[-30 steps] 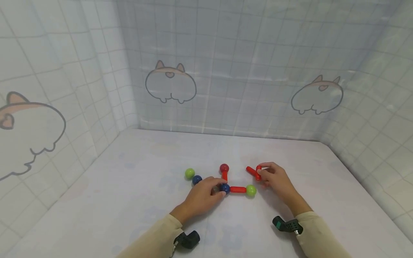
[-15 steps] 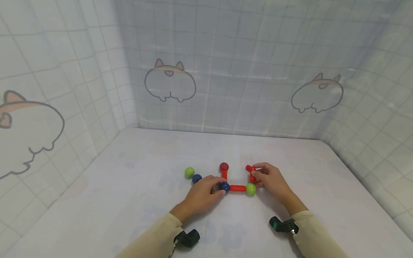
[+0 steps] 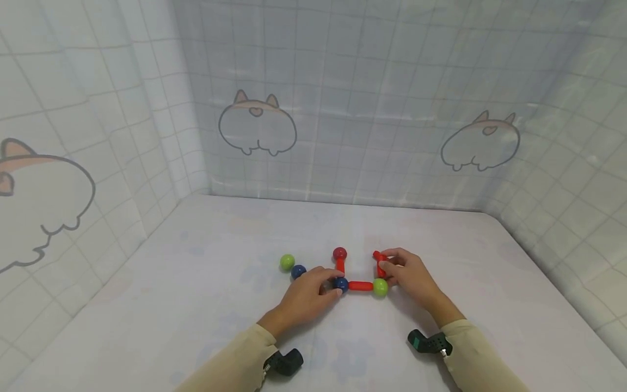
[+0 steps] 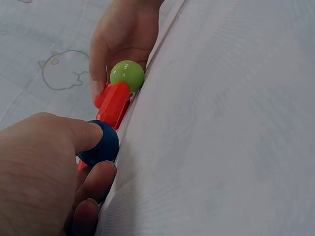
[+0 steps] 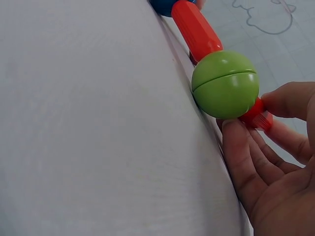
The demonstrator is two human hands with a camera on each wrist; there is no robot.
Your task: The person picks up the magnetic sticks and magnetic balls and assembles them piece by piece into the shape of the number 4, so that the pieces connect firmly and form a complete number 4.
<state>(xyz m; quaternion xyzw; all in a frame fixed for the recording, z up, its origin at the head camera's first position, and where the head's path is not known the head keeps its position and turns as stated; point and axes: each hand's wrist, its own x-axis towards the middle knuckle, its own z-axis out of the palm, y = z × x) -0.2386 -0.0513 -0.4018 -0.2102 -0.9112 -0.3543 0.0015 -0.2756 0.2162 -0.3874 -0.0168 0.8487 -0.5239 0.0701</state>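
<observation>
My left hand (image 3: 305,298) pinches a dark blue ball (image 3: 341,284) between thumb and fingers. A red rod (image 3: 361,286) joins this ball to a lime green ball (image 3: 380,287) on its right. Another red rod (image 3: 340,266) runs from the blue ball back to a dark red ball (image 3: 339,253). My right hand (image 3: 415,279) pinches a red rod (image 3: 381,268) just behind the green ball. In the right wrist view that rod's end lies against the green ball (image 5: 225,84); whether it is inserted, I cannot tell. Beyond the held rod shows another red piece (image 3: 376,254).
On the white table (image 3: 235,234), a loose green ball (image 3: 287,262) and a second blue ball (image 3: 298,271), partly hidden by my left hand, lie to the left. A tiled-pattern curtain (image 3: 313,174) stands behind the table. Small black cameras (image 3: 289,362) sit on both wrists.
My right hand has moved left with the red rod, bringing it to the back of the green ball and turning it more upright in view. The left hand stays on the blue ball.
</observation>
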